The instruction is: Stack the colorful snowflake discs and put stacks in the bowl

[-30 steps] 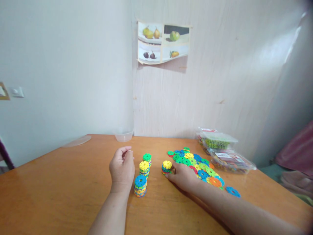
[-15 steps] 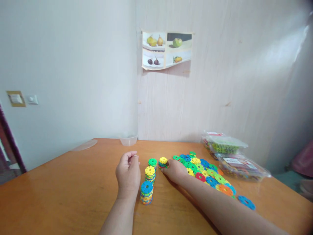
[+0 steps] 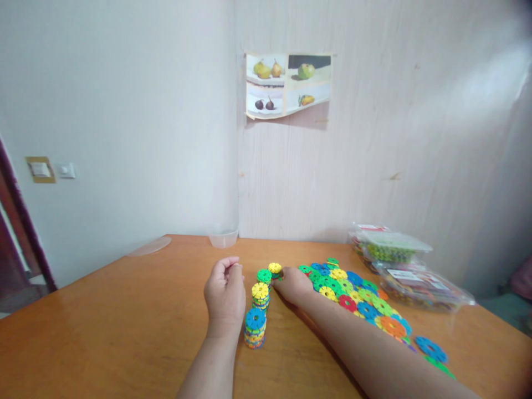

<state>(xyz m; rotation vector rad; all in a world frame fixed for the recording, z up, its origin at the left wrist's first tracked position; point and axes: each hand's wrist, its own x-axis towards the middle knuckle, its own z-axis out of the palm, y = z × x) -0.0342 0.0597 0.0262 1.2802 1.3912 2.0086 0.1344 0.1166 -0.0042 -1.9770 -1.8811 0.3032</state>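
Pinching a short yellow-topped stack with my right hand, grip closed on it, low on the desk beside the green-topped stack. My left hand rests loosely curled, grasping nothing I can see, just left of the yellow-topped tall stack and blue-topped stack. Loose discs spread right; clear boxes behind them.

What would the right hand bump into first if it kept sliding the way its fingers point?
Probably the yellow-topped stack at the right hand's fingertips, which it seems to touch already; just beyond stands the green-topped stack. Depth is hard to judge.
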